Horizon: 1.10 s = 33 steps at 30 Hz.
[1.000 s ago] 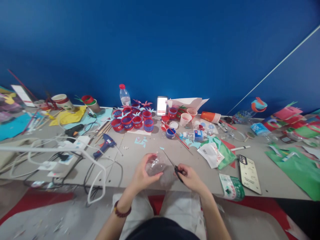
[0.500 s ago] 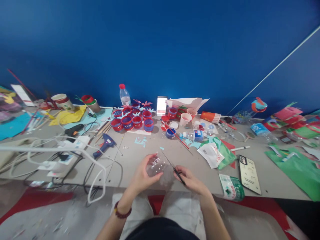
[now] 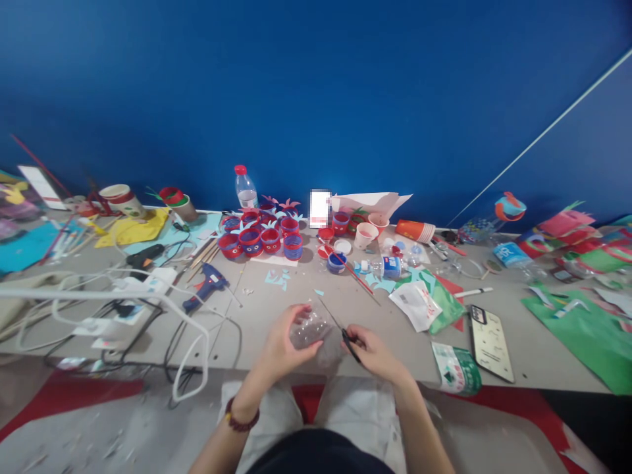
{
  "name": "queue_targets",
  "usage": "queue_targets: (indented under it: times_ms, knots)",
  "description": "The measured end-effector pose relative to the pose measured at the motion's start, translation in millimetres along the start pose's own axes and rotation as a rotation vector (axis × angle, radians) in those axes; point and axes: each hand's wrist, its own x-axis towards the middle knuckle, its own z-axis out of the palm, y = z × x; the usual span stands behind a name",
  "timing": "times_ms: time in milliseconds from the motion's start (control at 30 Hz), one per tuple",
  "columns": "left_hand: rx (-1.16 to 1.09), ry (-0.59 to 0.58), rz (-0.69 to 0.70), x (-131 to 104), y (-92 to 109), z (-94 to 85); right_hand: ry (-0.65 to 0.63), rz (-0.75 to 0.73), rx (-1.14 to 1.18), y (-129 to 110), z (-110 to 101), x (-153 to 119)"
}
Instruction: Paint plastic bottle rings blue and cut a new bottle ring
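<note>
My left hand [image 3: 290,342] is curled round a clear plastic piece [image 3: 310,329], which looks like the cut part of a bottle. In my right hand [image 3: 370,352] is a pair of scissors [image 3: 349,343] with black handles. Its thin blades point up and to the left, beside the right edge of the plastic piece. Whether the blades touch the plastic, I cannot tell. A small light-blue paper scrap [image 3: 318,292] lies on the table just beyond the blade tips.
Painted red and blue cups [image 3: 251,242] stand together at the back. A blue glue gun [image 3: 211,284] and a white power strip [image 3: 135,313] with cables lie to the left. On the right are a small bottle [image 3: 390,266], a white packet [image 3: 415,306] and a phone [image 3: 492,343].
The scissors handles have turned slightly in my right hand. The plastic piece has tilted a little in my left hand, which stays in nearly the same place.
</note>
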Motion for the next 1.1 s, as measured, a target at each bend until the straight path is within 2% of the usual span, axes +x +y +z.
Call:
queue_targets:
  times_ms: [100,200,333,500,633,867,1100]
  knots:
    - [-0.304,-0.011,-0.137,2,-4,-0.2,0.069,0.030,0.116,3,1,4]
    - [-0.635,-0.050,-0.281,4,-7,-2.8,0.113,0.126,0.244,2,2,6]
    - [-0.835,-0.037,-0.396,6,-6,-5.9,0.097,0.166,0.327,-2,5,5]
    - [-0.899,0.013,-0.473,6,1,-5.0,0.087,0.159,0.346,0,10,5]
    - [-0.898,0.001,-0.518,6,5,-4.0,0.074,0.157,0.362,1,11,4]
    - [-0.867,-0.009,-0.495,4,10,-2.9,0.067,0.162,0.358,0,12,3]
    - [-0.780,0.023,-0.414,2,-2,-0.3,0.059,0.153,0.330,1,12,3]
